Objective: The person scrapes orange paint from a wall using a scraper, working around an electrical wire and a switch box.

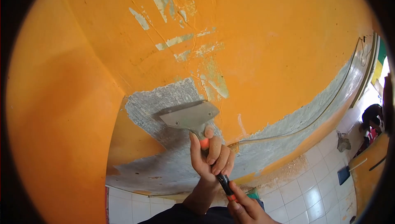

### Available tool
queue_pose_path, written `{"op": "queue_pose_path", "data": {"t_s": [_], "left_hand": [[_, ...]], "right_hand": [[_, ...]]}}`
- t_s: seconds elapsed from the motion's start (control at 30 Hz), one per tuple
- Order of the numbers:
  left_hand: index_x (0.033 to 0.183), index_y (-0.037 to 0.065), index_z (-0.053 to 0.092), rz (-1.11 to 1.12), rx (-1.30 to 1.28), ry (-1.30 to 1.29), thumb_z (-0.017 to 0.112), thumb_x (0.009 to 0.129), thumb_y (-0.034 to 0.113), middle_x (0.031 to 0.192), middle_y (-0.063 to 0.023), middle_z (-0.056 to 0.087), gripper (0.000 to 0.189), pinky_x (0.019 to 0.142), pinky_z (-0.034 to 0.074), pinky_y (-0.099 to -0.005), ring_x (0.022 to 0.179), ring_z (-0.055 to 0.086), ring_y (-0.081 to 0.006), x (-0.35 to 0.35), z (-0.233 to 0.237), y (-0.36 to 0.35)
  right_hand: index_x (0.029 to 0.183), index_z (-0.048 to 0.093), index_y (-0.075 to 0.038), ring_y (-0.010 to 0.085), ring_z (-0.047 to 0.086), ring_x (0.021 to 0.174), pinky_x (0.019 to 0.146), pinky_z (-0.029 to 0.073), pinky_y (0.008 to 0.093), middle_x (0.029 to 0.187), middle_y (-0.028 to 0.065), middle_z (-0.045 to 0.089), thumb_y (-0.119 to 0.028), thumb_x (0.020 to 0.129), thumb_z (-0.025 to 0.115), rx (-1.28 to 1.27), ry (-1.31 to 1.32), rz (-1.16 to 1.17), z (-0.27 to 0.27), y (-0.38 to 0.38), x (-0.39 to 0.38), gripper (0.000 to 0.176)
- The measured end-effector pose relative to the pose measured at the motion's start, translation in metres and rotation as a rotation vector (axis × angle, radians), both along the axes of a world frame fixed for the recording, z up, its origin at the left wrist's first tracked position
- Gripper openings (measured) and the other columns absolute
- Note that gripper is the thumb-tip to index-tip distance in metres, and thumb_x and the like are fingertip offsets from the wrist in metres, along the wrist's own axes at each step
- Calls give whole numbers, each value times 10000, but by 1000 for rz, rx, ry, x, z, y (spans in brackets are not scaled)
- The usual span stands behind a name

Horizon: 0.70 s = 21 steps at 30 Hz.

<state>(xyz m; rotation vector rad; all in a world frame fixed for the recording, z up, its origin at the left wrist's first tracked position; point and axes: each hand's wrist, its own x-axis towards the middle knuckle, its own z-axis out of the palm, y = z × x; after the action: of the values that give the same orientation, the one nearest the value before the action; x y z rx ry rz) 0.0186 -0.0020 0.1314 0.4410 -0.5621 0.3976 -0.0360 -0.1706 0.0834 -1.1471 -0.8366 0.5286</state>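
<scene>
A wide metal scraper [190, 115] with a black and orange handle is held in front of the orange wall [267, 59]. My left hand [212, 156] is wrapped round the handle's upper part, just below the blade. Lower down, the fingers of my right hand [245, 205] grip the handle's end. The blade lies over a scraped grey patch [164, 96], its upper edge near the border with the orange paint. Whether the blade touches the wall cannot be made out.
Peeled strips [175, 41] mark the paint above. A cable [304, 129] runs along the grey lower wall. White floor tiles [308, 195] hold crumbs of debris [284, 174]. At the right are a dark dustpan-like object [343, 175] and a partly visible person [372, 115].
</scene>
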Motion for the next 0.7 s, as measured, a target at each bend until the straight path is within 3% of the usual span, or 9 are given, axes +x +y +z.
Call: {"op": "queue_pose_path", "data": {"t_s": [0.27,0.6,0.7], "left_hand": [[1038,63,401,-10,23,-1,219,1008,433,538,33,361,414,345,397,-217,345,368,-63,0,6,-1],[1039,54,403,18,19,2,221,1010,428,532,39,360,416,338,390,-220,343,361,-64,-1,17,-1],[1039,53,411,24,24,4,221,1010,427,532,41,360,420,337,395,-222,341,363,-61,-3,12,-1]], "right_hand": [[1461,221,-45,54,407,642,577,365,186,837,-14,460,-186,995,404,-96,27,54,11,-3,4,520],[1466,206,-49,56,405,643,585,370,191,817,-25,437,-172,999,397,-34,66,95,15,-2,3,520],[1463,216,-47,55,408,649,591,371,192,820,-24,441,-173,1000,392,-28,190,182,24,-8,5,511]]}}
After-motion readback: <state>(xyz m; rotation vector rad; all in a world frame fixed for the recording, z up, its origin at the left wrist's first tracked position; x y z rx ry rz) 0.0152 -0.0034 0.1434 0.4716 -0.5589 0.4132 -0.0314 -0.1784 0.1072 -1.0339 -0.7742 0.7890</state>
